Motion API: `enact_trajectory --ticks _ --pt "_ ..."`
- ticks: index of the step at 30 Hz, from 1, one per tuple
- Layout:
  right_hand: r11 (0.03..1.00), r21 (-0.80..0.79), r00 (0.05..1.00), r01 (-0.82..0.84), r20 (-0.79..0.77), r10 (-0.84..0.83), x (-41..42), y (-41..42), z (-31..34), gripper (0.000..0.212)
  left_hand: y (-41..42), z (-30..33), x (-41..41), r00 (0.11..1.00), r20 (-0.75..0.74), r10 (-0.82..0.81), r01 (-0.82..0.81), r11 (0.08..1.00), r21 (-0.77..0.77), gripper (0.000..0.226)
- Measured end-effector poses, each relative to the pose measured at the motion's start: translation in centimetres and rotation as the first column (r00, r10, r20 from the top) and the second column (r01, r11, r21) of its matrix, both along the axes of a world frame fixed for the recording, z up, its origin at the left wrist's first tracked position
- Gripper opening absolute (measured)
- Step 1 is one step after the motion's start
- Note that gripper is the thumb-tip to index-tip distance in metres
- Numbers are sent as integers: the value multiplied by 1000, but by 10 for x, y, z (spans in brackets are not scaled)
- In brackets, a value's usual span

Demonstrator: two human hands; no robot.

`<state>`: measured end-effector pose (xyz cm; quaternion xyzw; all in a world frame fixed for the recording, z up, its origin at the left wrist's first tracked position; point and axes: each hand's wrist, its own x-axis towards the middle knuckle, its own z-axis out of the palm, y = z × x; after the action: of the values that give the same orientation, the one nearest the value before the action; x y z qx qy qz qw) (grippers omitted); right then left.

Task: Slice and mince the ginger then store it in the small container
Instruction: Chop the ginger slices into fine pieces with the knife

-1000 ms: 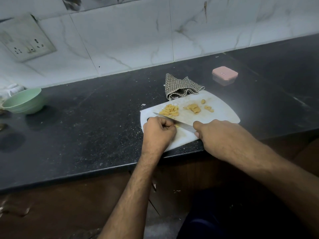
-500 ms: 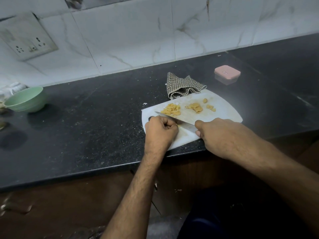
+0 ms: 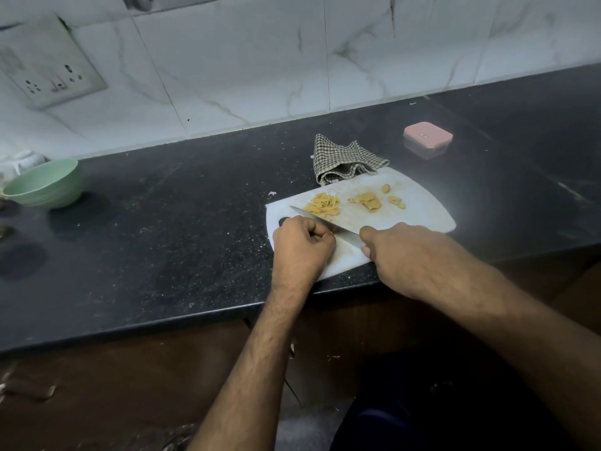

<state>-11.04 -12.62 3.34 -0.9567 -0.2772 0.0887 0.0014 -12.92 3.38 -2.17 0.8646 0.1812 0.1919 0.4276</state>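
From the head view, your right hand (image 3: 401, 252) sits just right of frame centre with its fingers curled round the handle of a knife (image 3: 328, 225), whose narrow steel blade runs up and left across a white plastic cutting board (image 3: 422, 206) with a rounded outline and a dark handle slot at its left end. Your left hand (image 3: 302, 244) is balled up just left of the blade, knuckles toward the metal; whether it pins a piece of ginger under the fingers you cannot tell, since the hand hides that spot.

Above the blade lies a heap of thin yellow ginger slices (image 3: 322, 205), and to its right a few thicker ginger chunks (image 3: 369, 200), all resting on the stained board. Behind the board's upper edge a crumpled checked cloth (image 3: 344, 159) touches it. Further right and well apart stands the small container (image 3: 427, 139), squarish with rounded corners, a pink lid closed over a clear body.

At the left edge of the frame a pale green bowl (image 3: 45, 183) stands upright. Everything sits on a dark, speckled stone counter (image 3: 179, 229) dusted with pale crumbs. White marble-veined wall tiles (image 3: 244, 66) rise behind, with a socket plate (image 3: 48, 71) in the upper left.
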Motion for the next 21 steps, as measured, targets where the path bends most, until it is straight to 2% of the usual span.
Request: enact_trajectory --ticks 8,12,17,21 --pt "998 54 951 -40 310 21 24 -20 5 26 -1 1 -1 999 3 40 -40 999 -30 12" --pt "996 59 920 -60 392 32 47 -30 -15 29 -6 0 -3 999 24 21 -20 999 -42 12" --pt "987 59 875 -147 473 102 63 -42 -33 33 -3 -2 -7 992 129 9 -2 999 -54 9" --pt "942 255 855 -217 516 58 67 -48 -46 18 -3 -7 -9 967 250 -39 23 997 67 13"
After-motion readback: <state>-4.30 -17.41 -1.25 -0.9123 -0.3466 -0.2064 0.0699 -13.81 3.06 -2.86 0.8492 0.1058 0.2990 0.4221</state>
